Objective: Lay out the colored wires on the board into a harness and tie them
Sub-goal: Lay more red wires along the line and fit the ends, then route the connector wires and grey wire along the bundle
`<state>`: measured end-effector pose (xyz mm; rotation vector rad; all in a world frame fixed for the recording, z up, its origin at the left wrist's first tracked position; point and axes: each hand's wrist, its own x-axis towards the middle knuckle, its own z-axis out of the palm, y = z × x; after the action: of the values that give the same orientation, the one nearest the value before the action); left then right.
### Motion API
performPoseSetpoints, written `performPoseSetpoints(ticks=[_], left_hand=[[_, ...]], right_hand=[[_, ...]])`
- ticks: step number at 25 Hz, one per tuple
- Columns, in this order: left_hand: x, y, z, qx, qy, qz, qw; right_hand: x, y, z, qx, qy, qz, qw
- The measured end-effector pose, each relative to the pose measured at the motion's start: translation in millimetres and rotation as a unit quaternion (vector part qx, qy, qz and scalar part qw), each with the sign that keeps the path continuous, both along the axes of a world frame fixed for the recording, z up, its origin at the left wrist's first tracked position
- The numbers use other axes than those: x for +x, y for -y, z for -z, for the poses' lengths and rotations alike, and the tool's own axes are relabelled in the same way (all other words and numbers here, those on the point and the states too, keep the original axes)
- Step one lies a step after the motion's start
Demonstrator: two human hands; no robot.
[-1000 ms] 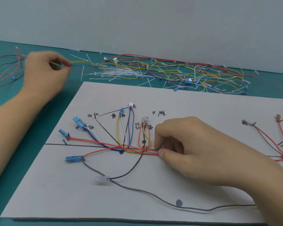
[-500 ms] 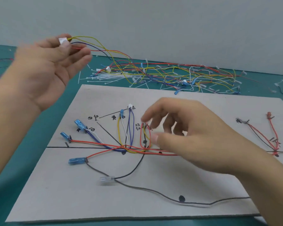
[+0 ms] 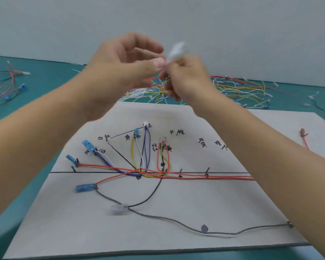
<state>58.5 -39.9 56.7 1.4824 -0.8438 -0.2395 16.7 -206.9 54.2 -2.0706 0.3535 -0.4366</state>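
A teal mat [image 3: 45,85] is seen over the worktop, closed off at 12 o'clock by a plain pale wall [image 3: 158,15]. A grey board [image 3: 176,207], marked with black lines and handwritten labels, is laid on the mat and fills the lower half of the view. Red, yellow, blue, white and black laid wires [image 3: 195,177] are routed along its drawn lines and ended toward 9 o'clock by blue terminals [image 3: 82,188]. A grey wire [image 3: 176,221] with a clear connector [image 3: 119,207] is run along the 6 o'clock side. A loose wire pile [image 3: 238,89] is spread on the mat beyond the board from 12 to 2 o'clock, with white cable ties [image 3: 137,93] beside it.

A white connector [image 3: 175,50], blurred, is held in the air above the board's far edge. Its long axis is tilted, with the free end pointed toward 1 o'clock. Its leads [image 3: 162,84] are trailed down toward 6 o'clock. It is seen at 11 o'clock of the right hand [image 3: 188,79], whose fingers are curled tight on the leads just below it. The left hand [image 3: 120,66] is raised at 9 o'clock of the connector, with fingers curled and thumb tip brought against the right hand's fingers. Whether anything is pinched by it cannot be told.
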Motion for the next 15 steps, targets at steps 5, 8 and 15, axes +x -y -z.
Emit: performPoseSetpoints(ticks=[5, 8, 15], left_hand=[[33, 48, 17, 0.250, 0.163, -0.026, 0.954], [56, 88, 45, 0.270, 0.245, -0.111, 0.925], [105, 105, 62, 0.293, 0.291, -0.206, 0.887]], right_hand=[[-16, 8, -14, 0.218, 0.057, -0.058, 0.973], [-36, 5, -19, 0.298, 0.136, -0.065, 0.942], [-100, 41, -27, 0.419, 0.229, -0.095, 0.874]])
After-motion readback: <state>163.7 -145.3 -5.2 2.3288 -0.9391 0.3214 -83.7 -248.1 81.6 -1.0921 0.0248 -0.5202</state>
